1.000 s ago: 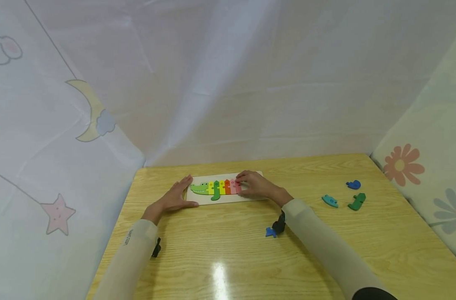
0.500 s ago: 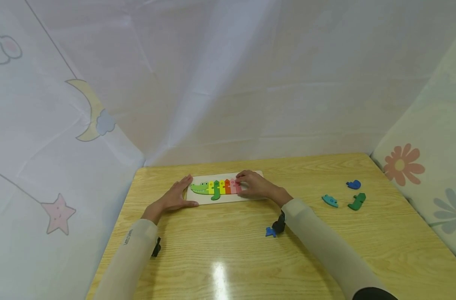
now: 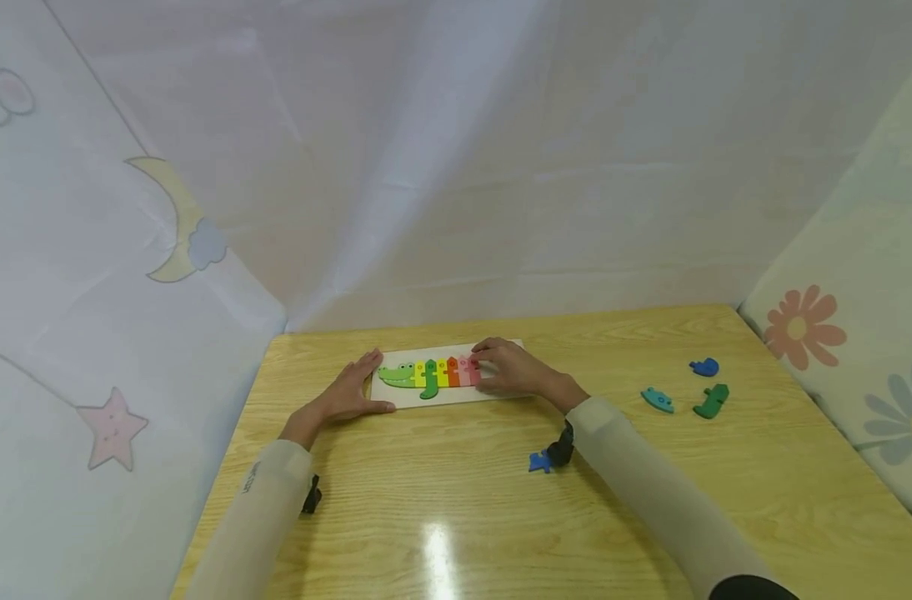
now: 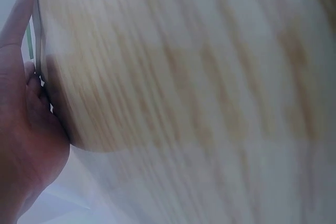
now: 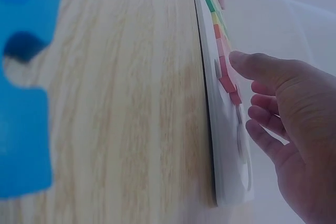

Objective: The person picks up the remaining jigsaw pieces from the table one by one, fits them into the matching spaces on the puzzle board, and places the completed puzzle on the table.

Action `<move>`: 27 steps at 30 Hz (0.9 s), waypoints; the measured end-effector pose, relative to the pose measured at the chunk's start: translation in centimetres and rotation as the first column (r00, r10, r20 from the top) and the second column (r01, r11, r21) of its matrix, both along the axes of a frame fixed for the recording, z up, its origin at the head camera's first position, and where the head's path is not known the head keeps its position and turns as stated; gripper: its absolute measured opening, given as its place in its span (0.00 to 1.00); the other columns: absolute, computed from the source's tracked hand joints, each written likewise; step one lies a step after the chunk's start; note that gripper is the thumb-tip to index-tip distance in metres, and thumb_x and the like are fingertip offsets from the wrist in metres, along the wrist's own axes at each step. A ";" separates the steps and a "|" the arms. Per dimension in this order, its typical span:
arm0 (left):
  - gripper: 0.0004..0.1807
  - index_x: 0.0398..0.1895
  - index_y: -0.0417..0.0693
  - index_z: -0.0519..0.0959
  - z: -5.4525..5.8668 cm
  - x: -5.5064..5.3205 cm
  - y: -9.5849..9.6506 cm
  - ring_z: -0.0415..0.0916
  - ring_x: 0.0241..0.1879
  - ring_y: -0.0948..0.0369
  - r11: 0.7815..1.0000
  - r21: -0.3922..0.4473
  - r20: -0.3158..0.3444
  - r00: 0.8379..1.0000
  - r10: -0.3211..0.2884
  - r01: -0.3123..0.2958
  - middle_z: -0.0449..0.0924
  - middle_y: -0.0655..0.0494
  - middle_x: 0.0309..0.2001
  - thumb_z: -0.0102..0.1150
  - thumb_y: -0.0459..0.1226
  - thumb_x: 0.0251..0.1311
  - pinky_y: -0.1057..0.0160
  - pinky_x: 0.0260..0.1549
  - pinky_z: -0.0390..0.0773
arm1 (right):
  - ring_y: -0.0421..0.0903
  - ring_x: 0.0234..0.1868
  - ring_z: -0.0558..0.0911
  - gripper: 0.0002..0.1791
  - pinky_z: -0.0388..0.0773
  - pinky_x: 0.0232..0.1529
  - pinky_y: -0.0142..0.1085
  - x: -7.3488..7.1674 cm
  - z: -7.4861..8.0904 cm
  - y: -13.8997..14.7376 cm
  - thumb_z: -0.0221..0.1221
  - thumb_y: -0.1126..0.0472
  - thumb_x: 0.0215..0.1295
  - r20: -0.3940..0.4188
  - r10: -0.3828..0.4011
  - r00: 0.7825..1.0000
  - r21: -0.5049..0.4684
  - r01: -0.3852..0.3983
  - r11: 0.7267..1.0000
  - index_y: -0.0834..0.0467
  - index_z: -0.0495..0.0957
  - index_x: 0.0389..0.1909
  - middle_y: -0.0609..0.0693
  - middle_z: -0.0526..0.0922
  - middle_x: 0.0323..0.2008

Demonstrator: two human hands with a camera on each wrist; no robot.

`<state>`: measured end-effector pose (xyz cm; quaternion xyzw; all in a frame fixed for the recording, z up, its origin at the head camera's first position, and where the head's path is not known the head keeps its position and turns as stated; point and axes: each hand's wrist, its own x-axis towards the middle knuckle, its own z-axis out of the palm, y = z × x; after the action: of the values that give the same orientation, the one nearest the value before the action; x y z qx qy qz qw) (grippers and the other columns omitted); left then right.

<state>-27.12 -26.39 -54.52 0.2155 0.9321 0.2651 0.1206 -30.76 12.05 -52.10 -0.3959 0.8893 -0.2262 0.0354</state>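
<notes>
A white puzzle board [image 3: 441, 400] lies near the far edge of the table, bearing a crocodile with a light green head [image 3: 398, 376]. Yellow, green, orange-red and pink pieces follow in a row behind the head. My left hand [image 3: 345, 393] holds the board's left end steady, thumb along the near edge and fingers stretched at the far corner. At the right end of the row, my right hand [image 3: 518, 371] pinches a dark pink puzzle piece [image 5: 227, 80]. The thumb rests on it in the right wrist view. In the head view this hand covers part of the board's right side.
Loose on the table at the right lie a blue piece [image 3: 704, 367], a teal piece [image 3: 657, 399] and a green piece [image 3: 711, 401]. Another blue piece [image 3: 539, 462] lies by the right wrist, partly behind the black wrist camera [image 3: 561, 447]. A fabric backdrop [image 3: 456, 208] rises behind the table.
The view has shifted very slightly. Both hands and the pieces keep their places on the board and table.
</notes>
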 end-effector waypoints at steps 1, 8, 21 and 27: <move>0.64 0.86 0.36 0.45 0.1 0.0 0.0 0.36 0.86 0.44 1.000 0.000 0.003 1.000 0.001 -0.001 0.39 0.40 0.86 0.73 0.58 0.62 0.40 0.82 0.37 | 0.60 0.66 0.78 0.26 0.74 0.70 0.57 0.0 0.0 0.1 0.73 0.54 0.67 -0.008 0.004 1.000 -0.006 -0.004 1.000 0.64 0.84 0.60 0.61 0.80 0.64; 0.64 0.86 0.36 0.44 0.5 0.1 -0.1 0.36 0.86 0.44 1.000 -0.013 0.009 1.000 -0.003 0.004 0.38 0.40 0.86 0.72 0.59 0.62 0.40 0.82 0.38 | 0.59 0.67 0.77 0.28 0.72 0.71 0.58 0.4 0.8 0.6 0.74 0.53 0.67 0.022 -0.016 1.000 -0.016 0.016 1.000 0.64 0.83 0.63 0.60 0.80 0.64; 0.66 0.86 0.36 0.44 0.8 0.1 -0.2 0.37 0.85 0.44 1.000 -0.014 0.011 1.000 -0.012 0.012 0.39 0.40 0.86 0.72 0.62 0.61 0.39 0.82 0.39 | 0.60 0.63 0.81 0.29 0.79 0.66 0.54 1.9 1.9 2.0 0.74 0.55 0.66 -0.012 0.034 0.999 -0.031 -0.034 0.999 0.68 0.82 0.62 0.61 0.82 0.61; 0.65 0.86 0.37 0.44 0.8 0.1 0.1 0.36 0.86 0.44 1.000 -0.025 0.012 1.000 -0.013 0.013 0.39 0.40 0.86 0.72 0.61 0.62 0.39 0.82 0.37 | 0.58 0.63 0.82 0.28 0.79 0.66 0.54 2.6 2.0 2.9 0.75 0.55 0.64 0.020 0.059 0.998 -0.033 -0.058 0.998 0.67 0.83 0.61 0.59 0.83 0.60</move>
<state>-26.99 -26.33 -53.70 0.2185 0.9331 0.2540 0.1303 -28.17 14.94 -50.10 -0.4199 0.8732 -0.2435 0.0448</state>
